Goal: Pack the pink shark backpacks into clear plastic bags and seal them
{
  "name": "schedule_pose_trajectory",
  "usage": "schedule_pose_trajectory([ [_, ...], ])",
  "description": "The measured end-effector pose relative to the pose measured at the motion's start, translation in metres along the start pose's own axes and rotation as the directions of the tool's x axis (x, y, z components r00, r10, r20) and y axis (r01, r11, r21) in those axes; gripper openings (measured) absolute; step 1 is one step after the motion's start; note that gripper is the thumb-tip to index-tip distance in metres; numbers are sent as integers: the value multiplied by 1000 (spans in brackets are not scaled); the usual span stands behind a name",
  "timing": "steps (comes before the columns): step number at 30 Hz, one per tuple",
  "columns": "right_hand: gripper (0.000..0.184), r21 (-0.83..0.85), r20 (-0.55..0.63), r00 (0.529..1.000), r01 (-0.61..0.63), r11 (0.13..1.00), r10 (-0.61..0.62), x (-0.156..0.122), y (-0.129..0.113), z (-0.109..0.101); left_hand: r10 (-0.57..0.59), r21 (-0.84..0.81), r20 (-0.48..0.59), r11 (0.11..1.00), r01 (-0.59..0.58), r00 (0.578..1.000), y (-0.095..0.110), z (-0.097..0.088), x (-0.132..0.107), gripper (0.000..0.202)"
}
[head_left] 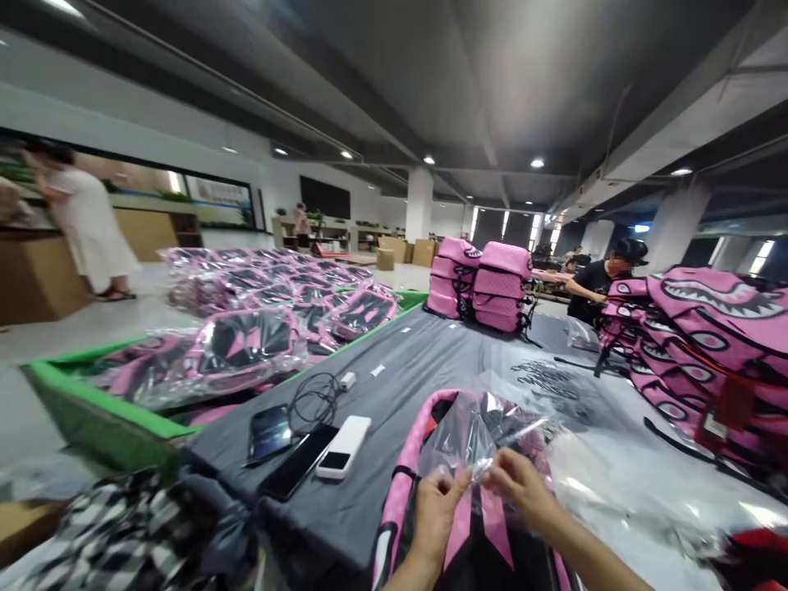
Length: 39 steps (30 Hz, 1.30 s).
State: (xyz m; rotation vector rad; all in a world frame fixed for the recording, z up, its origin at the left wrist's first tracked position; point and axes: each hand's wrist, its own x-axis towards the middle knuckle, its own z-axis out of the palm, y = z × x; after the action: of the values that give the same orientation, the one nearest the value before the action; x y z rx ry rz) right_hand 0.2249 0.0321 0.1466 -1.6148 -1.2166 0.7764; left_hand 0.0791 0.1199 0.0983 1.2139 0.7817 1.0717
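A pink and black backpack (411, 476) lies on the grey table (424, 353) right in front of me, half inside a clear plastic bag (468, 427). My left hand (436, 513) and my right hand (520, 486) both pinch the edge of that bag above the backpack, fingers closed on the film, nearly touching each other.
Two phones (299, 461) and a white power bank (343, 446) with a coiled cable (315, 396) lie to my left. A green bin (92, 402) holds several bagged backpacks. Pink backpacks are stacked at the far end (486, 287) and on the right (702, 336). A person (600, 279) works beyond.
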Motion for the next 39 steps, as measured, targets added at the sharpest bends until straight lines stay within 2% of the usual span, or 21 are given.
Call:
schedule_pose_trajectory([
  [3, 50, 51, -196, 978, -57, 997, 66, 16, -6, -3, 80, 113, -72, 991, -72, 994, -1, -18, 5, 69],
  [4, 50, -18, -284, 959, -16, 1000, 10, 20, -8, -2, 161, 173, -123, 975, -139, 979, -1, -22, 3, 61],
  [5, 48, -112, -353, 932, 43, 993, -80, 22, -10, 1, 289, 268, -177, 934, -237, 941, 0, -25, 0, 49],
  [6, 46, -208, -380, 907, 107, 972, -181, 24, -13, 5, 454, 395, -206, 849, -351, 867, 2, -25, -4, 39],
  [8, 39, -350, -318, 883, 229, 908, -345, 22, -16, 17, 763, 665, -125, 539, -518, 634, 9, -21, -10, 43],
  [9, 35, -403, -241, 884, 284, 870, -400, 19, -17, 22, 844, 753, -37, 375, -540, 535, 14, -18, -11, 46],
  [10, 30, -456, -151, 884, 335, 824, -443, 14, -17, 26, 873, 800, 43, 262, -540, 486, 19, -15, -11, 45],
  [11, 22, -514, -71, 877, 377, 770, -476, 10, -16, 28, 875, 821, 99, 197, -536, 474, 24, -15, -9, 40],
  [13, 12, -631, 47, 855, 427, 648, -517, -1, -11, 23, 851, 834, 147, 167, -526, 504, 32, -19, -2, 25],
  [15, 31, -730, 94, 832, 431, 530, -547, -14, -1, 8, 826, 828, 165, 181, -531, 540, 35, -27, 5, 21],
  [17, 43, -818, 110, 799, 411, 403, -592, -29, 9, -11, 834, 833, 152, 181, -523, 531, 34, -34, 10, 20],
  [20, 40, -910, 121, 768, 339, 239, -629, -56, 17, -34, 853, 823, 123, 197, -533, 506, 28, -35, 11, 14],
  [22, 36, -929, 101, 766, 300, 214, -635, -73, 13, -42, 820, 770, 200, 206, -604, 536, 21, -30, 8, 12],
  [25, 32, -924, 29, 746, 274, 267, -665, -90, -2, -44, 686, 690, 361, 259, -675, 632, 9, -17, 0, 8],
  [27, 32, -919, -17, 726, 259, 296, -687, -97, -8, -44, 590, 680, 394, 329, -655, 705, 1, -10, -6, 7],
  [29, 32, -919, -29, 714, 256, 300, -700, -103, -6, -42, 555, 667, 405, 365, -650, 727, -3, -6, -8, 3],
  [31, 34, -924, -51, 696, 239, 298, -716, -110, 5, -40, 605, 654, 382, 358, -667, 699, 1, -6, -5, 12],
  [33, 38, -939, -51, 715, 203, 277, -698, -118, 20, -41, 715, 657, 289, 336, -675, 637, 15, -14, 0, 22],
  [35, 39, -964, -47, 782, 128, 234, -621, -126, 36, -50, 833, 682, 152, 301, -667, 532, 39, -30, 6, 25],
  [37, 34, -977, -105, 858, 7, 215, -502, -134, 48, -66, 913, 715, 79, 228, -661, 400, 65, -50, 10, 26],
  [39, 27, -946, -255, 882, -144, 290, -396, -139, 55, -88, 939, 763, 72, 165, -625, 336, 83, -69, 12, 30],
])
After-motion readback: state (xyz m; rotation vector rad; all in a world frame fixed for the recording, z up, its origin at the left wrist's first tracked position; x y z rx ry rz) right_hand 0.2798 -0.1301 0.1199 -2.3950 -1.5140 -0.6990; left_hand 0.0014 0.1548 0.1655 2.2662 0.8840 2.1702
